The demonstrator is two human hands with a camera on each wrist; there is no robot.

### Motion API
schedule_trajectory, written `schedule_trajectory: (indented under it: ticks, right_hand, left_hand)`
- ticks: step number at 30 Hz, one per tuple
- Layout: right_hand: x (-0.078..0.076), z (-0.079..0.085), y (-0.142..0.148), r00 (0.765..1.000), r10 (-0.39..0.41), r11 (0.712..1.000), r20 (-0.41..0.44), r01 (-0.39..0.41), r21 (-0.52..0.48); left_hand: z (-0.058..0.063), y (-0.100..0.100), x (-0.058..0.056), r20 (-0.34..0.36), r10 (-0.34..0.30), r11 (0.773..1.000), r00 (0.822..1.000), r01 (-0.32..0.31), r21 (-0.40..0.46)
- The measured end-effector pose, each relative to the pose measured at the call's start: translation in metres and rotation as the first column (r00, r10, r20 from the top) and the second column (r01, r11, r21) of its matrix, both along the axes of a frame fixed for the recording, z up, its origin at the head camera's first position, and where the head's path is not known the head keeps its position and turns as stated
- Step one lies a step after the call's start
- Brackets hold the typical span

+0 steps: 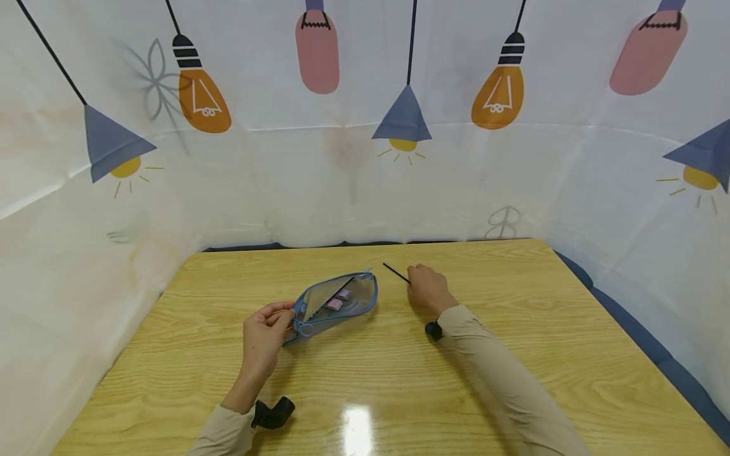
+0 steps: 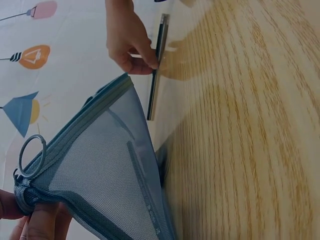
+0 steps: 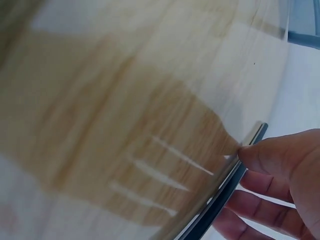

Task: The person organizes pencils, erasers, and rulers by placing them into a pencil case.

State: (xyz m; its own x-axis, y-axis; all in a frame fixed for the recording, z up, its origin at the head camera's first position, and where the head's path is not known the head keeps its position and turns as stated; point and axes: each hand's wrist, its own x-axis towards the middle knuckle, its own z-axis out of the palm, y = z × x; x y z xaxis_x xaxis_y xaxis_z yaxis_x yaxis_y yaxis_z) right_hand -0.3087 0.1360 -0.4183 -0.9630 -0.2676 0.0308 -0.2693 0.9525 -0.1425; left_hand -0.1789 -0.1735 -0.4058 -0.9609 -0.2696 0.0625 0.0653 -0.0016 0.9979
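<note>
My left hand (image 1: 262,339) grips one end of a blue mesh zipper pouch (image 1: 327,323), thumb and fingers at the corner by its zipper ring (image 2: 33,156). The pouch gapes along its top. Inside lie a pink block (image 1: 334,304), a purple block (image 1: 344,294) and a long thin strip with fine marks like a ruler (image 2: 142,185). To the right of the pouch, my right hand (image 1: 429,288) pinches a dark pencil (image 1: 396,272) between thumb and fingers, close over the tabletop. The pencil's far tip points toward the back left; its eraser end (image 2: 164,19) shows in the left wrist view.
A wood-grain table (image 1: 365,373) spans the space under both hands. Behind it hangs a white curtain (image 1: 274,183) printed with lamps and bulbs. Dark blue edging (image 1: 633,329) runs along the table's right side.
</note>
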Motion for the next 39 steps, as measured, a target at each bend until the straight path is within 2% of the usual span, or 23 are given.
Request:
schedule_trajectory:
  ticks: [10, 25, 39]
  right_hand:
    - [-0.006, -0.004, 0.002, 1.0, -0.012, 1.0, -0.011, 0.012, 0.028]
    - [-0.007, -0.003, 0.006, 1.0, -0.031, 0.997, -0.002, 0.031, 0.07]
    - [-0.004, 0.002, 0.01, 0.999, -0.035, 0.999, -0.04, 0.036, 0.021]
  left_hand:
    - [0.0, 0.001, -0.001, 0.004, 0.007, 1.0, 1.0, -0.007, -0.015]
    - [-0.001, 0.001, -0.002, 0.008, 0.012, 1.0, 1.0, -0.011, -0.021]
    - [0.0, 0.001, -0.001, 0.004, 0.007, 1.0, 1.0, -0.006, -0.023]
